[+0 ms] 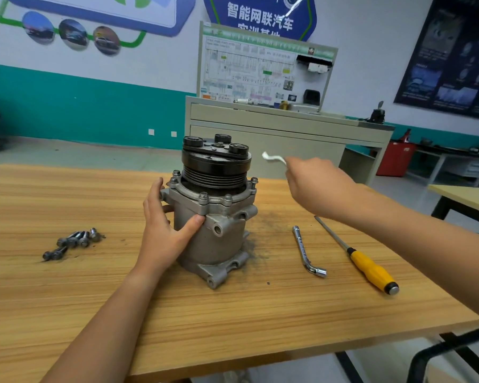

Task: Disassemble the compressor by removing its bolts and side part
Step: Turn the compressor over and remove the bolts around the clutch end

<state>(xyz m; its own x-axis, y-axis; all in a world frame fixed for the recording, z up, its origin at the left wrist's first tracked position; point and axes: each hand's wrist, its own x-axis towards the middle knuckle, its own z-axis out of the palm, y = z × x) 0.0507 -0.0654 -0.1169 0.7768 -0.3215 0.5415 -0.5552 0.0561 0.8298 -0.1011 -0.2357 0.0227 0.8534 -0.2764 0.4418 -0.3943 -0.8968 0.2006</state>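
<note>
Two hands busy: your left hand [161, 230] wraps compressor [219, 244] body; your right hand [313, 186], at its 2 o'clock, pinches white scrap [273, 157]. At 12 o'clock, wall sign [260, 20] reads 智能网联汽车.

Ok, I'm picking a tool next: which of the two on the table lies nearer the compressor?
The silver L-shaped socket wrench, lying between the grey metal compressor and the yellow-handled screwdriver farther right.

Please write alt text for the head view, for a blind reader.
A left hand steadies an upright compressor on a wooden table; the right hand holds a white scrap. Loose bolts lie left, wrench and screwdriver right.
</note>
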